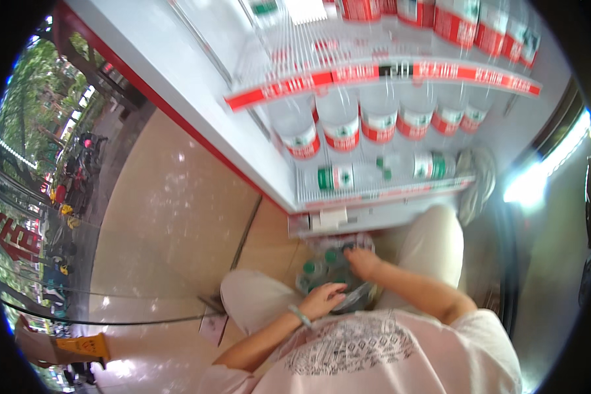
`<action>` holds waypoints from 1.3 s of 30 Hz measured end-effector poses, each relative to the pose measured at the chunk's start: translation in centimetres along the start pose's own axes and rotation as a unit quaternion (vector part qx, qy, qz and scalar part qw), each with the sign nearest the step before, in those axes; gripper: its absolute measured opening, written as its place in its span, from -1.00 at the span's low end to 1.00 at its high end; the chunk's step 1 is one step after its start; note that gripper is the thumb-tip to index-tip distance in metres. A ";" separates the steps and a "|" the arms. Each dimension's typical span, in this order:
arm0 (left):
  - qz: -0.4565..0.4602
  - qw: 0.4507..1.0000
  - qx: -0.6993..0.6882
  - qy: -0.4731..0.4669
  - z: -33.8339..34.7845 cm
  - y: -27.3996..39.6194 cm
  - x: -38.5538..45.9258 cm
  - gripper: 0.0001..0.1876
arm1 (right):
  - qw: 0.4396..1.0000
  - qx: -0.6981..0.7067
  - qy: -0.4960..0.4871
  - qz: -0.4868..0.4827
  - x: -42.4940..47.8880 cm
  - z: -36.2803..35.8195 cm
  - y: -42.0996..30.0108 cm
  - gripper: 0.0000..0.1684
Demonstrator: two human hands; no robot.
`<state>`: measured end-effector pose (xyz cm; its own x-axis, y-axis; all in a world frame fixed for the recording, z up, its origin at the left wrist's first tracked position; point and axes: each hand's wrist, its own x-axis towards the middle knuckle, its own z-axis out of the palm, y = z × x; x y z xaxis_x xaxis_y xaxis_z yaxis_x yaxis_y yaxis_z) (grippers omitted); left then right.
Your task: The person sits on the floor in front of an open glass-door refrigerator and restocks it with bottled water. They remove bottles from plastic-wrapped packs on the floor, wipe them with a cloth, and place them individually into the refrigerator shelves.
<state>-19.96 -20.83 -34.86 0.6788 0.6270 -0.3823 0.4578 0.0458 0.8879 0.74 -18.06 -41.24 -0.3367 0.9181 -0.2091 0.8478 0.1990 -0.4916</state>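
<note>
A plastic-wrapped pack of clear bottles [320, 283] with green caps [331, 256] stands on the floor between my knees. My left hand [325, 299], with a band at the wrist, is over the near side of the pack, fingers apart beside loose clear plastic film [357, 298]. At the pack's far right edge, my right hand [363, 263] reaches down with bent fingers; whether they grip the film or a bottle is blurred. On the bottom shelf [369, 194] of the display cooler in front of me lie bottles with green-and-white labels [335, 177].
Upright bottles with red-and-white labels [342, 135] line the shelf above, behind a red label strip [295, 88]. A grey cloth-like bundle [475, 182] hangs at the cooler's right. Tiled floor [177, 207] and a glass pane lie left, with a yellow floor sign [83, 346] beyond.
</note>
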 end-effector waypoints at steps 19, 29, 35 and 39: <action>0.396 0.891 0.018 0.220 -7.9 21.1 3.2 -0.09 | 0.828 0.472 0.263 -0.149 -9.7 -32.9 -12.1 -0.12; 0.484 0.838 0.032 0.249 -12.4 30.3 1.5 0.03 | 0.821 0.409 0.308 -0.252 -6.0 -37.1 -16.2 0.10; 0.543 0.497 0.271 0.621 -21.5 31.5 -0.7 0.06 | 0.799 0.272 0.426 -0.326 -1.4 -40.7 -16.9 0.10; 0.493 0.551 0.195 0.645 -26.5 31.6 1.0 -0.07 | 0.839 0.175 0.451 -0.250 5.2 -43.1 -15.2 -0.13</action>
<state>-20.01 1.85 -0.44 -0.1488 0.2402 0.9592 0.4915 -0.8238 0.2826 3.75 -1.49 1.56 -0.0337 0.6672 0.7441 0.4677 0.6685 -0.5782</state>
